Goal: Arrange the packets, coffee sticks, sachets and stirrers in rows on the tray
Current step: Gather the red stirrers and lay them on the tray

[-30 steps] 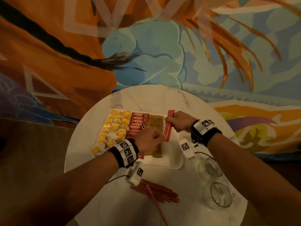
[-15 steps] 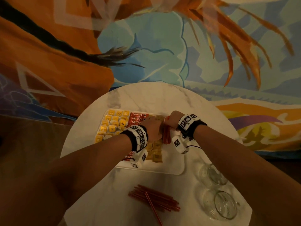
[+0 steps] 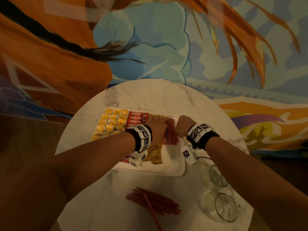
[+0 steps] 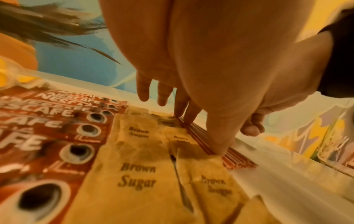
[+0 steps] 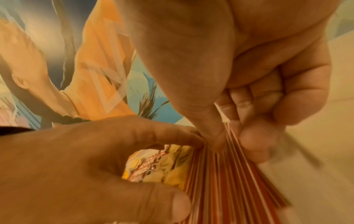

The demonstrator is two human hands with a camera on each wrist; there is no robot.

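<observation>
On the tray [image 3: 173, 170], the left hand [image 3: 158, 129] presses flat, straight fingers on the red stirrers [image 3: 170, 132] while the right hand [image 3: 183, 125] pinches them with curled fingers.

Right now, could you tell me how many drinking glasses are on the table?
2. One glass stands on the table just beyond the tray's near right corner; the other glass stands nearer the person, at the table's right edge. None seems hidden.
</observation>
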